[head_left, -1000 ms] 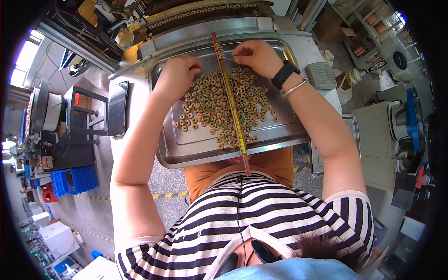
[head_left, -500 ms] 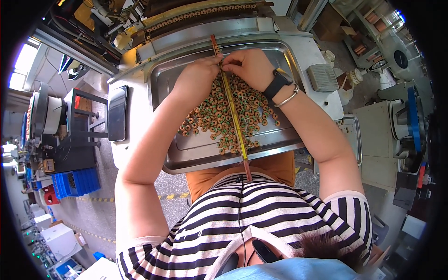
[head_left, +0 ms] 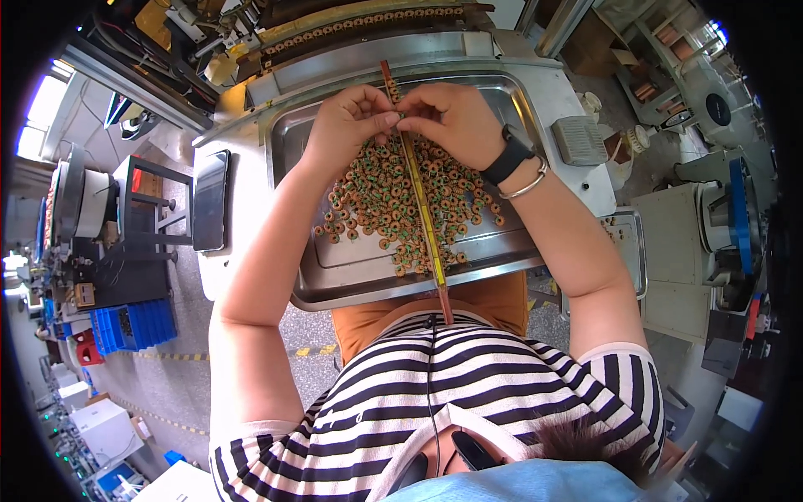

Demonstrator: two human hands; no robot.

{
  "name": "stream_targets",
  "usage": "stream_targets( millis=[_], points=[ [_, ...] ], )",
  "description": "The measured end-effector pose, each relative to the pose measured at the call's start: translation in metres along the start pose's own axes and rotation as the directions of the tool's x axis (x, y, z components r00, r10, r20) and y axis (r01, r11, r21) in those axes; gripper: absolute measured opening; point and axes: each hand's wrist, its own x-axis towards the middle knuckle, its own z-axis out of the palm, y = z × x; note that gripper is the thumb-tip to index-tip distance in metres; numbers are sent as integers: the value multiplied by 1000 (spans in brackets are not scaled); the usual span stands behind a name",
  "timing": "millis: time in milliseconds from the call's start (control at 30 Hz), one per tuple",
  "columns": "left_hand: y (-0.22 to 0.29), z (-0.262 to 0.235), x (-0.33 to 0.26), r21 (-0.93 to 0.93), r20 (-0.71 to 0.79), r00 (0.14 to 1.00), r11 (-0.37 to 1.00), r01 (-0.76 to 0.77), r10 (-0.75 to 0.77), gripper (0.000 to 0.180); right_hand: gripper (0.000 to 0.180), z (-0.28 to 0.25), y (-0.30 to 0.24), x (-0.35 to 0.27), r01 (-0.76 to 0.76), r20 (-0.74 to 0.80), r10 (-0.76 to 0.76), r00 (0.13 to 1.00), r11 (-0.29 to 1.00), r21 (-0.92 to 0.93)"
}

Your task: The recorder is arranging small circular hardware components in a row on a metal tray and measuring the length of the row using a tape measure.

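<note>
Head view, steel tray [head_left: 351, 280] of small rings [head_left: 376, 197], both hands' fingers [head_left: 386, 125] pinching rod [head_left: 422, 209].

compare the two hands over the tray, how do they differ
The right hand has a black watch and a silver bangle at its wrist; the left hand is bare. The left hand comes in from the rod's left, the right from its right. Both pinch at the rod above the small rings in the metal tray.

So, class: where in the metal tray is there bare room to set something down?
Bare patches: the tray's near right corner and the left strip beside the left hand. Crowded: the middle, where rings flank the rod.
</note>
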Motion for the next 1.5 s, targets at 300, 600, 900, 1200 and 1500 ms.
stream_targets(
  millis=[300, 600, 900, 1200, 1500],
  points=[
    [-1, 6, -2, 852, 260, 861, 315, -418, 438, 35, 15, 1, 24, -10, -250, 175, 215, 961, 943, 218],
    [0, 5, 0, 833, 250, 912, 408, -373, 324, 31, 16, 7, 18, -6, -62, 22, 67, 997, 980, -191],
    [5, -8, -4, 792, -88, 996, 608, 49, 34, 32, 22, -3, 27, -9, -91, 64, 129, 990, 904, -417],
    [1, -8, -1, 720, 163, 986, 678, -150, 45, 14, 13, -10, 30, -8, -297, 168, 328, 930, 937, -186],
    [30, -6, -15, 509, -34, 997, 857, 77, -70, 10, 15, -8, 19, -15, -163, 146, 128, 981, 952, 260]
  ],
)
